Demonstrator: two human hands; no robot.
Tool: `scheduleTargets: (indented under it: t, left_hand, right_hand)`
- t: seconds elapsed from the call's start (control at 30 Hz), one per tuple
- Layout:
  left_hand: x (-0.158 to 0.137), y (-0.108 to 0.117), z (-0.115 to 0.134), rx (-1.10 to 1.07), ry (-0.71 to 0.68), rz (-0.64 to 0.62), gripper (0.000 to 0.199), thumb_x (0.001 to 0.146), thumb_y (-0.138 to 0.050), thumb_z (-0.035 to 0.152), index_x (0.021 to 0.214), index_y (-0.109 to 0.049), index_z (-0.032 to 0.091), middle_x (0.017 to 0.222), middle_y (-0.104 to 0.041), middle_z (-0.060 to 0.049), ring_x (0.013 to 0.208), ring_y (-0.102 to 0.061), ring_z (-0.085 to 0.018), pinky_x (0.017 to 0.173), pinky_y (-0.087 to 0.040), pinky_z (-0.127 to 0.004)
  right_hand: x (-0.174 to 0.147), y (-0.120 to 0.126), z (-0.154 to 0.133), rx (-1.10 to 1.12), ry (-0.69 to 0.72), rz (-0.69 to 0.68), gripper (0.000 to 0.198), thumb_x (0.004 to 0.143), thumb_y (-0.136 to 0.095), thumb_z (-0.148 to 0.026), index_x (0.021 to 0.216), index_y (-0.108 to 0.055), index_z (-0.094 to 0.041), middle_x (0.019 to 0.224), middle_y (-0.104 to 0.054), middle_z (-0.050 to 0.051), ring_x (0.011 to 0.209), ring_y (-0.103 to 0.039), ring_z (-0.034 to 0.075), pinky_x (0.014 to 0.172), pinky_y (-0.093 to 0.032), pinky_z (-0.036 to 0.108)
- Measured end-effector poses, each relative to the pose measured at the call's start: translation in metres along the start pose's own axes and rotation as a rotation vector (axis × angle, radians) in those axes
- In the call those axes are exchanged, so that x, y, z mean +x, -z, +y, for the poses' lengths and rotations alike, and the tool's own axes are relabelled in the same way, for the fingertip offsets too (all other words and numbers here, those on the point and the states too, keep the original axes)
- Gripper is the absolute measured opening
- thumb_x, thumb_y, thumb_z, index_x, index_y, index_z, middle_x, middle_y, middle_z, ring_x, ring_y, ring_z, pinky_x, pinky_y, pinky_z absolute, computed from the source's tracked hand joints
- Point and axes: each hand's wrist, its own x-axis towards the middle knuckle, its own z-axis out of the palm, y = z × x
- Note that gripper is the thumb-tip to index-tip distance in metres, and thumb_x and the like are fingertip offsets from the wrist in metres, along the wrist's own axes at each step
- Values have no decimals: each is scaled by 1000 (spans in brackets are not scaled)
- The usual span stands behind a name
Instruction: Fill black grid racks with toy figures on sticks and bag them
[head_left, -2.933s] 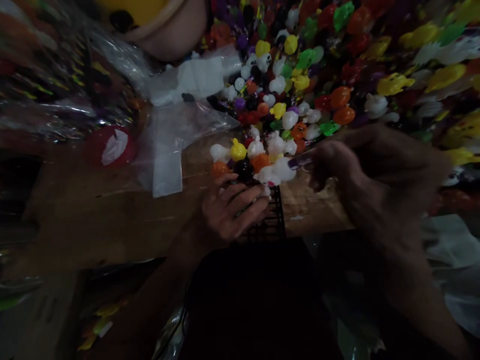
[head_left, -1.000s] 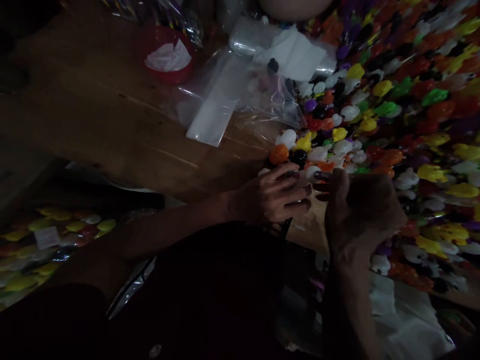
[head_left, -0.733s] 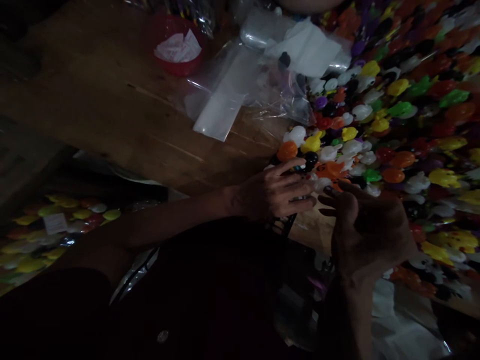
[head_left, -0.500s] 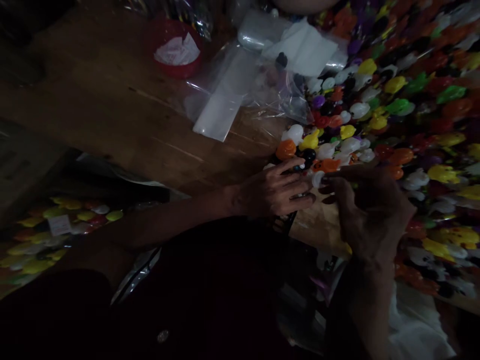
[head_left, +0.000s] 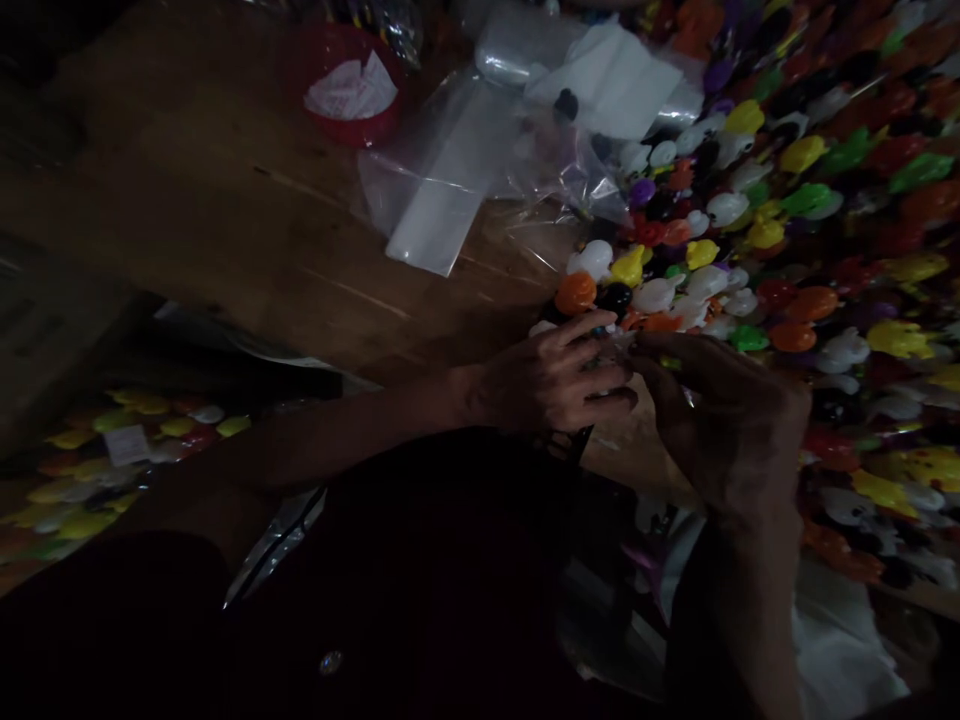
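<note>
1. Room: dimly lit. Wooden table [head_left: 187,220], surface scratched; multicoloured plastic animal toys [head_left: 832,350] crowd its right side.
2. Red bowl [head_left: 358,132] contains white paper slips [head_left: 351,90]; clear plastic bags [head_left: 431,225] lie near it.
3. Left hand [head_left: 562,385]: fingers bent over black rack [head_left: 564,445]; cannot tell whether anything is grasped.
4. Right hand [head_left: 735,420]: fingertips drawn together at what appears a small pale toy [head_left: 619,345], between both hands; grip cannot be confirmed.

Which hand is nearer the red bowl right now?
Left. In the picture, the left hand lies below and right of the red bowl; the right hand is farther right, by the toys.
</note>
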Motion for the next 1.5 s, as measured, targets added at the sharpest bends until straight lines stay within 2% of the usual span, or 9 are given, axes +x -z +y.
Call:
scheduleTargets:
  t: [0.13, 0.33, 0.53, 0.67, 0.83, 1.0, 1.17, 1.37, 1.5]
  left_hand:
    - [-1, 1, 2, -1, -14, 11, 22, 101, -50, 17, 112, -68, 24, 107, -74, 0, 100, -72, -20, 107, -55, -53]
    - [-2, 19, -3, -151, 192, 147, 22, 102, -51, 39, 113, -67, 27, 121, -72, -2, 121, -65, -21, 117, -47, -51]
    - [-2, 27, -31, -242, 396, 409, 24, 99, -50, 18, 120, -60, 20, 120, -73, -9, 125, -63, -22, 108, -54, -45]
    - [-6, 13, -29, -324, 454, 264, 28, 105, -37, 25, 126, -56, 23, 137, -65, -7, 140, -52, -20, 115, -49, -48]
    - [-11, 0, -23, -248, 320, 182, 35, 105, -30, 25, 131, -53, 22, 147, -58, -7, 153, -33, -24, 119, -42, -54]
    - [-12, 9, -19, -241, 456, 32, 35, 104, -35, 29, 134, -52, 28, 154, -51, -4, 153, -32, -28, 120, -37, -60]
    - [-10, 12, -20, -237, 454, -78, 43, 98, -49, 45, 138, -49, 27, 160, -43, -8, 152, -32, -37, 118, -35, -66]
    - [-8, 13, -25, -243, 351, 2, 75, 90, -60, 55, 145, -39, 9, 154, -47, -20, 152, -30, -37, 125, -31, -54]
    - [2, 22, -20, -141, 361, -60, 99, 82, -64, 71, 151, -31, 10, 154, -47, -21, 150, -32, -41, 126, -29, -55]
  right_hand:
    - [9, 2, 3, 62, -25, -146, 21, 97, -57, -27, 109, -74, -25, 100, -79, 5, 83, -76, 22, 73, -58, 32]
    - [9, 1, 1, -8, -148, 83, 24, 92, -66, -36, 106, -76, -19, 94, -79, 8, 74, -74, 22, 68, -58, 32]
    - [1, 10, -2, 7, -254, 90, 21, 91, -68, -38, 103, -78, -26, 94, -80, 3, 79, -76, 24, 70, -60, 34]
    - [9, 8, -5, -4, -165, -3, 21, 92, -64, -36, 102, -79, -24, 96, -80, 5, 79, -75, 23, 71, -58, 34]
    - [17, -3, 0, 1, -129, -206, 19, 91, -58, -22, 89, -77, -18, 71, -74, 5, 58, -66, 17, 56, -46, 27]
    - [14, 1, 3, 21, -57, -114, 22, 96, -55, -25, 107, -74, -20, 91, -78, 6, 73, -73, 21, 65, -54, 32]
    - [21, 2, 0, -73, -155, -15, 17, 94, -61, -32, 101, -76, -27, 93, -78, 3, 79, -74, 23, 72, -58, 37]
    - [34, -23, -2, -369, -267, -230, 20, 91, -60, -28, 84, -78, -23, 66, -70, 6, 63, -66, 24, 58, -47, 35]
    - [27, -10, -2, -228, -229, -150, 19, 91, -63, -29, 102, -77, -22, 83, -76, 6, 72, -69, 25, 63, -49, 36]
